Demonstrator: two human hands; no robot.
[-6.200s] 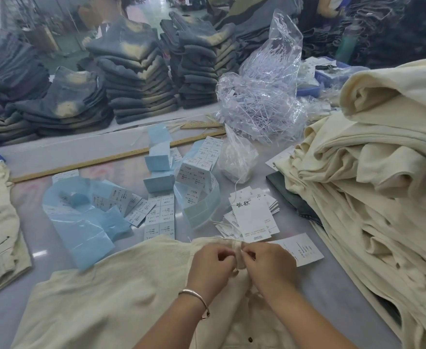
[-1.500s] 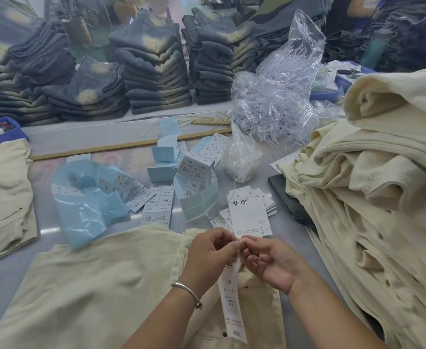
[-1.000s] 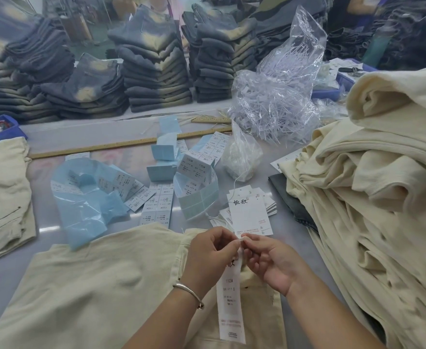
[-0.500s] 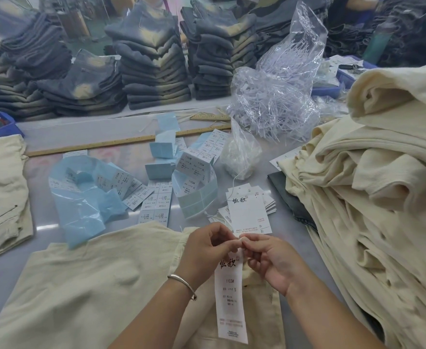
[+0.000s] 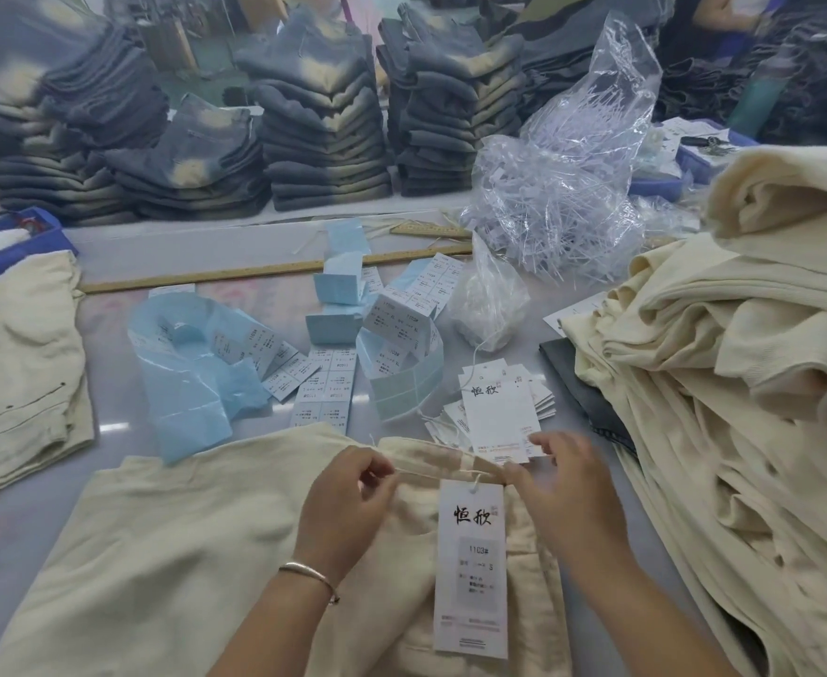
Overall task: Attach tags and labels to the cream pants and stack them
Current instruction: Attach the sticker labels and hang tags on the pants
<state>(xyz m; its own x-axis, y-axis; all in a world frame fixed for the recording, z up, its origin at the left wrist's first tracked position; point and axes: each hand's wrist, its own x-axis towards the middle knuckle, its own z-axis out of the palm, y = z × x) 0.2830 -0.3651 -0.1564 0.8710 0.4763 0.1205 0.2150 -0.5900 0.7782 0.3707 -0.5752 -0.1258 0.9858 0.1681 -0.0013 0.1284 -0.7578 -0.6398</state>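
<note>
Cream pants (image 5: 167,544) lie flat in front of me with the waistband toward the far side. A white hang tag (image 5: 470,569) hangs by a thin string from the waistband and lies on the fabric. My left hand (image 5: 348,510) pinches the waistband left of the tag. My right hand (image 5: 563,486) sits at the waistband right of the tag, fingers loosely spread and blurred. A pile of loose hang tags (image 5: 499,412) lies just beyond. Sheets of size labels (image 5: 326,393) on blue backing lie further left.
A tall heap of cream pants (image 5: 744,383) fills the right side. Folded cream pants (image 5: 15,373) lie at the left by a blue bin (image 5: 6,241). Plastic bags of tag strings (image 5: 553,202) and a wooden ruler (image 5: 255,271) lie mid-table. Stacks of dark jeans (image 5: 318,134) line the back.
Both hands held the tag's string together above the waistband. They have moved apart along the waistband, and the tag hangs free from it.
</note>
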